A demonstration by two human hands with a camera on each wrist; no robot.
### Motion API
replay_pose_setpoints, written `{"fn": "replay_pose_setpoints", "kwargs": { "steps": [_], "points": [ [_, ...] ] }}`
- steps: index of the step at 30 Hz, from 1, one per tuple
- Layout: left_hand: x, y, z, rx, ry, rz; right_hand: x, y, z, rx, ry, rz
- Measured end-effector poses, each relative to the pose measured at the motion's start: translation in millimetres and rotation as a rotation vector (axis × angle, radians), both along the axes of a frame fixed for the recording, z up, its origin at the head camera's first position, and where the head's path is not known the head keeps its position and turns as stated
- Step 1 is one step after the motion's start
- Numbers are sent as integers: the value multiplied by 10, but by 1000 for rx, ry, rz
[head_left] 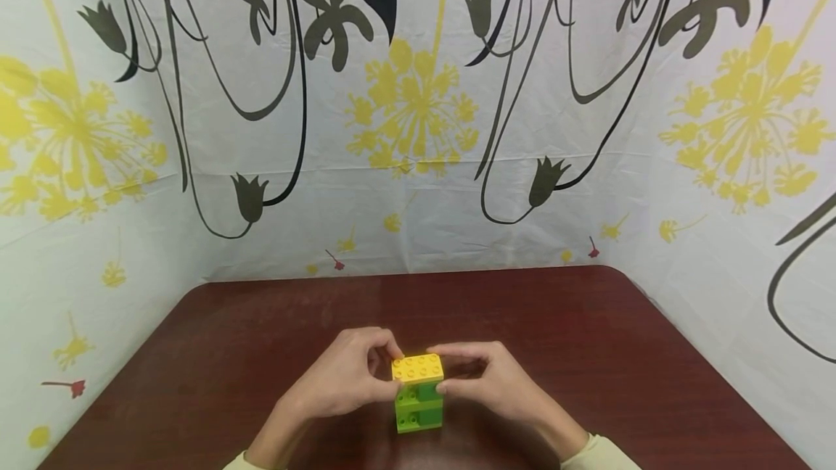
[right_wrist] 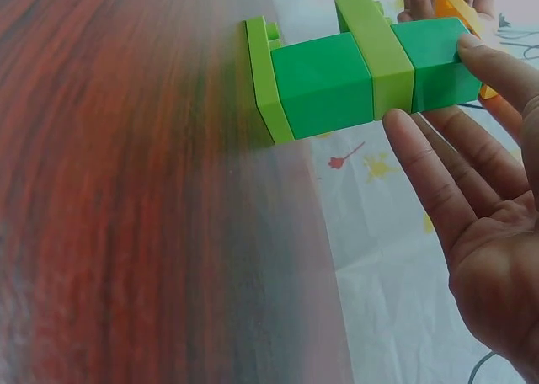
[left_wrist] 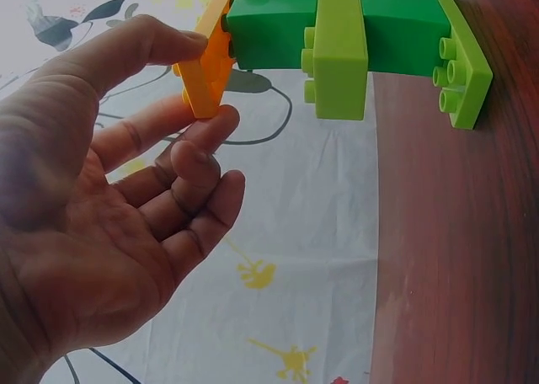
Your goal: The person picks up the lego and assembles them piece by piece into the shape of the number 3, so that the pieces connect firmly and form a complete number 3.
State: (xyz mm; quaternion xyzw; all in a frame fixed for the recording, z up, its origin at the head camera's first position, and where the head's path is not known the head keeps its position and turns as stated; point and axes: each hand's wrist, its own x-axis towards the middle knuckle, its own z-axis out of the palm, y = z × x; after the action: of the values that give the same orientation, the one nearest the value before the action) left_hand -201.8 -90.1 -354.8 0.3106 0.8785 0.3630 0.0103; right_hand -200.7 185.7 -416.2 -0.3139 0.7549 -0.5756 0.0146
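Note:
A small tower of building bricks stands upright on the table in front of me. At its top is a yellow brick (head_left: 418, 368), pinched by my left hand (head_left: 342, 377) between thumb and forefinger; its other fingers are loosely bent. Beneath the yellow brick sits a dark green brick (right_wrist: 434, 56), then a wider light green brick (left_wrist: 341, 56), a second dark green brick (right_wrist: 324, 85), and a light green base brick (left_wrist: 470, 85). My right hand (head_left: 496, 383) holds the upper dark green brick, thumb on one side. The yellow brick overhangs this brick, with studs visible between them.
The tower rests on a dark red-brown wooden table (head_left: 313, 310) with rounded far corners. A white cloth (head_left: 418, 223) printed with yellow flowers and grey-green stems hangs behind the table and on both sides.

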Motion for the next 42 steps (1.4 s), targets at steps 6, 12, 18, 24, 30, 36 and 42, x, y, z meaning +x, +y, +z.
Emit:
{"fn": "replay_pose_setpoints", "kwargs": {
  "steps": [6, 12, 18, 24, 30, 36, 42],
  "points": [
    [2, 2, -4, -1, 1, -2, -1, 2, 4, -19, 6, 31],
    [-4, 18, -6, 0, 11, -6, 6, 14, 29, -62, -33, 75],
    [-16, 26, -3, 0, 15, -14, 13, 12, 58, -39, -59, 41],
    [-25, 16, -12, 5, -4, -24, 7, 3, 72, -20, -42, 33],
    [-40, 18, -10, 4, -7, -28, -3, 6, 70, -22, -15, 33],
    [-41, 27, 5, 2, -25, -31, -5, 21, 48, -37, -16, 48],
    [-21, 4, -12, 12, -100, -21, 6, 14, 18, -27, -4, 52]
  ]
}}
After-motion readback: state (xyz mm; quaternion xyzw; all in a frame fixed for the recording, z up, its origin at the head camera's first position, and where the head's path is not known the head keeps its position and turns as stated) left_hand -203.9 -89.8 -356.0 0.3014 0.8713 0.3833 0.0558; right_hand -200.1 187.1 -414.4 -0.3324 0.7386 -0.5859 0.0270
